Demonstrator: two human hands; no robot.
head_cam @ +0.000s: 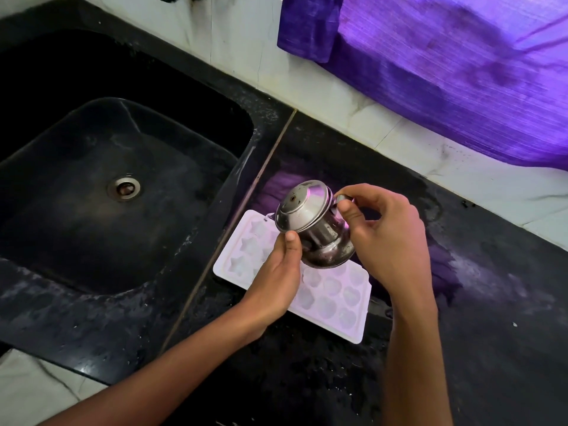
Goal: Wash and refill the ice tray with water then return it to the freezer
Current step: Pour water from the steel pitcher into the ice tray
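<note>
The ice tray (325, 298) lies flat on the black counter (491, 318) directly under my hands, its long axis running from the corner up by the sink (92, 167), beyond my left thumb, down toward the corner below my right wrist; the star-shaped cells sit at the sink end and the rounder ones at the near end, all facing up. Above its middle I hold a small steel jug (316, 229) tipped hard over, lid toward the sink. My left hand (276, 272) cups the jug from below with the thumb pressed against its belly, and my right hand (390, 238) pinches the handle between thumb and curled fingers. A thin thread of water seems to leave the spout near the tray's far corner, though I cannot tell how full the cells are. The risk, as I judge it, is the tilt: the lid could slip off or the pour could surge, overshooting the small cells and flooding the already wet counter. An overfilled tray would also slop when I carry it to the freezer. The purple curtain (461, 72) hangs beyond my right hand.
</note>
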